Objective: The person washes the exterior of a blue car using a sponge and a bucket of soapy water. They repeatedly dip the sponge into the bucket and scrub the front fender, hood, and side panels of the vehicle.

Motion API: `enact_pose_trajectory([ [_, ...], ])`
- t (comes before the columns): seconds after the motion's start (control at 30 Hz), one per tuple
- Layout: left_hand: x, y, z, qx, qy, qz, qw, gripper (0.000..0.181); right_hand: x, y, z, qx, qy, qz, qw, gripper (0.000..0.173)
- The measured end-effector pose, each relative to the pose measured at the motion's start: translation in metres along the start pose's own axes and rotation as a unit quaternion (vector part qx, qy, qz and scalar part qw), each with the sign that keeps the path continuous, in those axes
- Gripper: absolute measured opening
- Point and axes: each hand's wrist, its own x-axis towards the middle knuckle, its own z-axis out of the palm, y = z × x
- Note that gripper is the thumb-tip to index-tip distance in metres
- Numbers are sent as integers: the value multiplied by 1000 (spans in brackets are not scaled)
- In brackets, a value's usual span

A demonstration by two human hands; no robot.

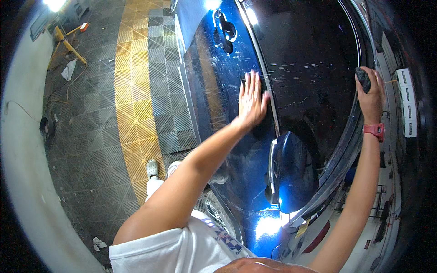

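Observation:
My left hand (252, 102) lies palm down with fingers extended against the blue door panel (218, 85) of a car, beside the bright window trim. Farther along that panel is a door handle (226, 32). My right hand (371, 90), with a red watch at its wrist, grips a dark, crumpled pad or cloth (363, 80) at the upper edge of the window frame. Between my hands spreads the dark window glass (310, 82), bearing droplets or streaks. The side mirror (295, 174) juts out nearer my body.
Ribbed floor tiles (85, 136) with a yellow band (135, 85) run along the left, beside a pale wall (24, 136). A yellow light stand (66, 42) and a cable stand at upper left. The car's wheel (215, 210) is near my body. White boxes (408, 102) are beyond the car.

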Motion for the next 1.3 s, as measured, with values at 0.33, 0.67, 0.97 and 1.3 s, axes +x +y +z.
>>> enact_pose_trajectory([
  [0.33,75,-45,1,54,13,53,997,75,-29,65,38,24,113,18,993,43],
  [0.67,-72,-8,2,21,-150,103,983,84,-34,67,38,5,121,29,992,41],
  [0.97,154,-60,-4,113,50,-18,992,72,-22,55,43,35,149,11,988,40],
  [1.3,63,-39,1,71,0,12,997,76,-29,60,33,9,129,27,991,40],
])
